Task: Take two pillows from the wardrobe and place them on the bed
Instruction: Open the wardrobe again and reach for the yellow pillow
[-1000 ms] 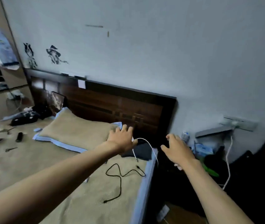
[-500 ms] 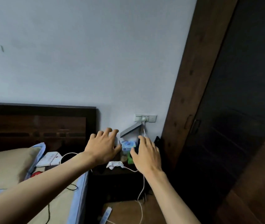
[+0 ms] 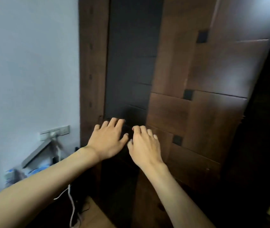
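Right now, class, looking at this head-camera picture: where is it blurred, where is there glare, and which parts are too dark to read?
Head view: motion blur smears the socket strip and the clutter below it; soft glare lies on the wardrobe's upper right panels; its dark left panel and the right edge fall into shadow, details lost; the left hand and right hand are fairly sharp; wide-angle bending tilts the wardrobe's lines.

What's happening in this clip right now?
A person reaches both bare hands toward a dark wooden wardrobe. The left hand and right hand are side by side, fingers spread, holding nothing, near the dark panel. No pillow is in view, so nothing is being taken out yet.
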Demonstrator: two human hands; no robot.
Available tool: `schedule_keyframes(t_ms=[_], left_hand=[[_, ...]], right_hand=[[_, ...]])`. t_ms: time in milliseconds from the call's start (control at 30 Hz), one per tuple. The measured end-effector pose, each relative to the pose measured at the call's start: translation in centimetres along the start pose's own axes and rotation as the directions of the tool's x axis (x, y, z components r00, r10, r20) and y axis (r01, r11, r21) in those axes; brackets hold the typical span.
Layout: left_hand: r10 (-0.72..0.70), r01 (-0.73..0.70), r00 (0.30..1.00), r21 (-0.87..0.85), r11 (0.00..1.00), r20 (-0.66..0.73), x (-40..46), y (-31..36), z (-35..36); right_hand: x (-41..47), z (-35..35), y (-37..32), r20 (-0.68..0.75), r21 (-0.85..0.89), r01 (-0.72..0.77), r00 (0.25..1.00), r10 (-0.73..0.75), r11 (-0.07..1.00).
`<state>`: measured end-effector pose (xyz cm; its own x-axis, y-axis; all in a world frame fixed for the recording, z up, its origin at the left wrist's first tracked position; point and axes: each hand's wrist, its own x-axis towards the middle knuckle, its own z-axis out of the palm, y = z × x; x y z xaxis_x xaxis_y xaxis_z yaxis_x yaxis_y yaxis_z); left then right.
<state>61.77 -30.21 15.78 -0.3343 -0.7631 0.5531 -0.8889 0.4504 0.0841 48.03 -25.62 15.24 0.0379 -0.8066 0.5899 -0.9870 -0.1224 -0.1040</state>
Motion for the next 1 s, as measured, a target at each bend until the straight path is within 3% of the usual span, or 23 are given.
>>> schedule_keyframes(t_ms=[200, 433, 500, 600, 733, 833, 900, 1000], left_hand=[[0.315, -0.322, 0.947, -0.164, 0.932, -0.068, 1.0, 9.8, -0.9], [0.546, -0.586, 0.810, -0.303, 0.752, -0.213, -2.7, 15.5, -5.1], [0.568, -0.624, 0.780, -0.387, 0.678, -0.262, -4.7, 16.7, -6.6], [0.592, -0.681, 0.715, -0.562, 0.469, -0.372, -8.1, 18.5, -9.3], [0.667, -0.817, 0.565, -0.441, 0.372, -0.485, -12.1, 22.0, -11.8], [0.744, -0.876, 0.471, -0.355, 0.327, -0.475, -13.7, 26.6, -11.1], [0.768, -0.884, 0.450, -0.351, 0.309, -0.457, -14.2, 30.0, -9.7], [0.767, -0.859, 0.495, -0.360, 0.364, -0.407, -14.3, 36.3, -6.7]], right_hand=[[-4.2, -7.5, 5.1, -0.140, -0.236, -0.249, 0.965, 0.221, 0.939], [-11.6, -13.5, 2.8, -0.188, -0.326, -0.292, 0.952, 0.241, 0.899], [-14.0, -15.4, 1.7, -0.230, -0.327, -0.310, 0.942, 0.243, 0.893], [-17.8, -18.5, 0.8, -0.366, -0.278, -0.353, 0.899, 0.242, 0.893], [-22.4, -22.7, 4.4, -0.528, -0.286, -0.504, 0.793, 0.305, 0.815], [-25.4, -25.2, 10.0, -0.493, -0.322, -0.632, 0.747, 0.445, 0.705], [-27.5, -26.2, 13.5, -0.455, -0.356, -0.665, 0.737, 0.500, 0.657], [-31.6, -27.4, 18.7, -0.433, -0.390, -0.705, 0.708, 0.558, 0.592]])
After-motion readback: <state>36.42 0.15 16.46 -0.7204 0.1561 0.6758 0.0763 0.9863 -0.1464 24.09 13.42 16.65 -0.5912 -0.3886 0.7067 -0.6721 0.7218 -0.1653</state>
